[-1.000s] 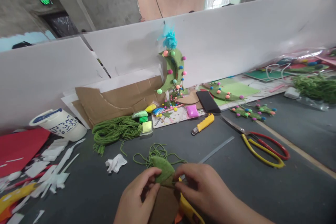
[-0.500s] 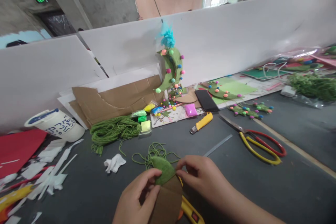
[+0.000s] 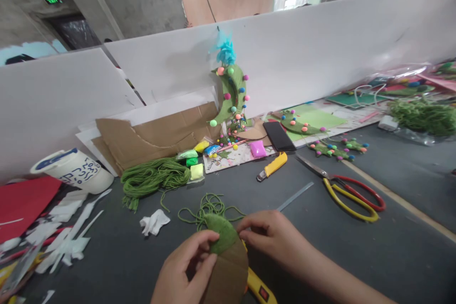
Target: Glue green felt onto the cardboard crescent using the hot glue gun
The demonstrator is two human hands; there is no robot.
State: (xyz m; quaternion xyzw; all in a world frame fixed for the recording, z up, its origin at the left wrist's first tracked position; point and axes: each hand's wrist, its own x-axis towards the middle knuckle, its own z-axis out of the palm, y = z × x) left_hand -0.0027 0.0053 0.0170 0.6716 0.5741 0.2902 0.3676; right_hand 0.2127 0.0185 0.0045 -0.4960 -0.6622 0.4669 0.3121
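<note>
My left hand [image 3: 190, 266] grips a curved piece of brown cardboard [image 3: 228, 273], thumb and fingers closed on its left edge. Green yarn [image 3: 221, 233] covers the tip of this piece in close rows. At the piece's right edge, my right hand [image 3: 265, 230] has thumb and forefinger pinched beside the last row; the strand between them is barely visible. Behind the tip, loose green yarn [image 3: 210, 206] lies in loops on the table. Beneath the cardboard, partly hidden, is a yellow tool with a red switch, apparently a glue gun [image 3: 261, 287].
Right of my hands lie scissors [image 3: 335, 183], a clear glue stick [image 3: 295, 196] and a yellow utility knife [image 3: 272, 166]. A yarn skein [image 3: 155, 180], crumpled tissue [image 3: 155, 222] and white cup [image 3: 76, 169] are leftward. A pompom-covered green crescent [image 3: 231, 95] stands by the white partition.
The covered tip has turned slightly, with both hands still close against the cardboard. Metal blades now show at the lower left. The whole view has shifted a little.
</note>
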